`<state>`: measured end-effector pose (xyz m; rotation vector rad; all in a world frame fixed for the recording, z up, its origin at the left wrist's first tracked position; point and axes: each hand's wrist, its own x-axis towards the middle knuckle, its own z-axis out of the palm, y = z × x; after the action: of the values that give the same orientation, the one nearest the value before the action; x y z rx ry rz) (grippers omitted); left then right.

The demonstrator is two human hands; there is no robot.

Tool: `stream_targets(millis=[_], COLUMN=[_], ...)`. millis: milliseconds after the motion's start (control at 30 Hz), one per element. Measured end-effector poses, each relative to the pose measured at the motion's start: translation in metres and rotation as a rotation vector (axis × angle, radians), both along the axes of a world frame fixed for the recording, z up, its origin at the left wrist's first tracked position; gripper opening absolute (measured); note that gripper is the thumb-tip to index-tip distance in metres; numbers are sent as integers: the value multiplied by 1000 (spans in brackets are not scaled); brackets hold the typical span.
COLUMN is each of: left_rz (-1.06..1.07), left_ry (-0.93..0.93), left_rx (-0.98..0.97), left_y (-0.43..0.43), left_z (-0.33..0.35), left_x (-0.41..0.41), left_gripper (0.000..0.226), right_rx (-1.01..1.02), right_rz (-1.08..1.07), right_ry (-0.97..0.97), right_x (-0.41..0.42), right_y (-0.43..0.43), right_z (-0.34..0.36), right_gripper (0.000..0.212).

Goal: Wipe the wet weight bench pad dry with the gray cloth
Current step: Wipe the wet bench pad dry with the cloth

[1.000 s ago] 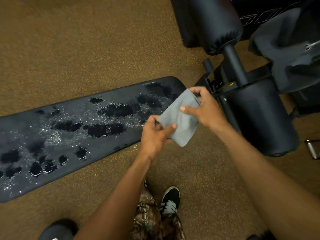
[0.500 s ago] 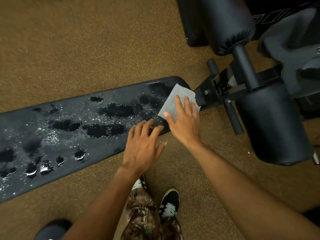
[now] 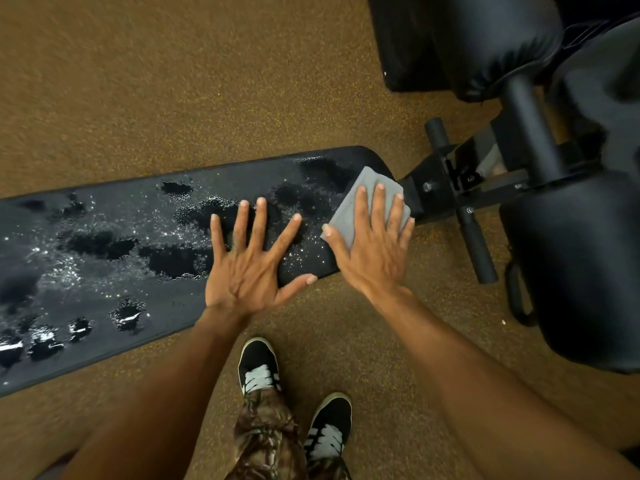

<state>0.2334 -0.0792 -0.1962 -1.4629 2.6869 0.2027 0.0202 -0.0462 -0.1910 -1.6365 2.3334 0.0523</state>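
Observation:
The long black weight bench pad (image 3: 104, 220) runs from the left edge to the centre, covered in water drops and dark puddles. A folded gray cloth (image 3: 344, 213) lies on the pad's right end. My right hand (image 3: 372, 258) rests flat on the cloth, fingers spread, pressing it onto the pad. To its left, my left hand (image 3: 244, 275) lies palm down on the wet pad with its fingers wide apart and nothing in it, the thumb over the pad's near edge.
Black foam roller pads (image 3: 568, 271) and the bench's metal frame (image 3: 485, 188) stand at the right. My two black-and-white shoes (image 3: 259, 365) stand on the brown speckled floor (image 3: 173, 81) just below the pad.
Both hands held the cloth above the pad's end. The right hand then laid it on the pad and now presses it flat. The left hand let go and spread out on the pad.

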Motion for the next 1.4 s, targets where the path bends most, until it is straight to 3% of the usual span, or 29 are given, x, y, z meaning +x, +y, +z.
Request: stream_targets(millis=[233, 467, 600, 733, 867, 1067, 1300, 1400], left_rz=[5, 4, 10, 17, 20, 22, 19, 19], left_ry=[-8, 7, -4, -8, -29, -37, -39, -45], left_rx=[16, 23, 22, 41, 47, 44, 39, 44], left_y=[-1, -1, -1, -2, -1, -1, -1, -1], left_z=[-1, -1, 1, 4, 5, 6, 7, 7], left_x=[-1, -2, -2, -3, -3, -4, -3, -4], left_gripper=[100, 105, 107, 109, 110, 110, 111, 112], right_rx=[-73, -104, -118, -51, 8, -109, -88, -94], right_rz=[-72, -43, 212, 404, 268, 3, 156, 94], right_ry=[26, -26, -51, -103, -86, -110, -145, -181], right_x=[5, -3, -1, -14, -33, -29, -37, -46], right_y=[-37, -82, -106, -41, -4, -96, 8, -1], right_z=[-6, -4, 0, 13, 14, 2, 7, 4], right_gripper=[63, 59, 57, 64, 57, 55, 58, 59])
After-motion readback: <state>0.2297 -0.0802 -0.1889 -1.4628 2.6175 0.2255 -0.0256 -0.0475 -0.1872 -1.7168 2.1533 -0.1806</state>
